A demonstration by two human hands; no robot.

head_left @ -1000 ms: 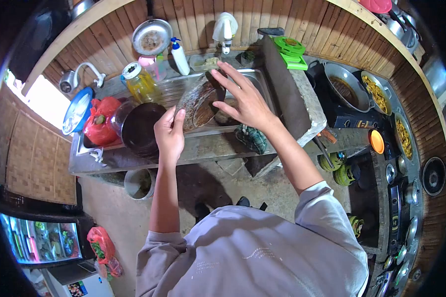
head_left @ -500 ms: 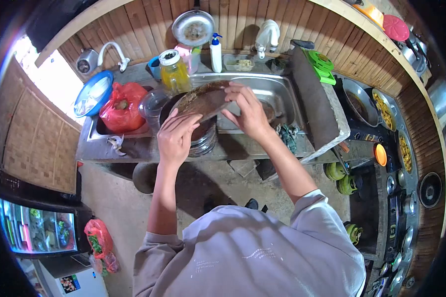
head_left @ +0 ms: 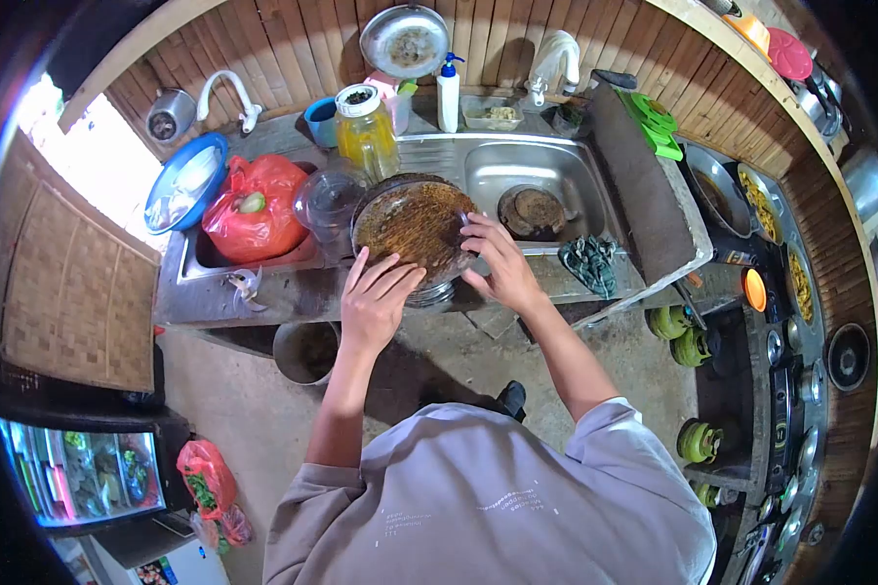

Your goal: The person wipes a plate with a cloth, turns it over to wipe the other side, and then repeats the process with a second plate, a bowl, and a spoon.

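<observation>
Two bare hands rested on a round, brown, dirty metal plate [head_left: 415,227]: the left hand [head_left: 375,300] lay with fingers spread on its near rim, and the right hand [head_left: 498,265] gripped its right edge with bent fingers. That plate sat flat on a stack of plates at the front of the steel sink counter [head_left: 293,292]. Just beside it stood a clear glass bowl [head_left: 327,203] and a red plastic bag [head_left: 257,207], while a dark round dish [head_left: 531,212] lay in the steel sink basin [head_left: 576,171].

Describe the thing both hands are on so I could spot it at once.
Find the steel sink under the wooden wall. Left of its basin, on a stack of dishes, lies a round brown-crusted plate, with the left hand and right hand at its near edge. It is the largest, dirtiest disc there.
</observation>
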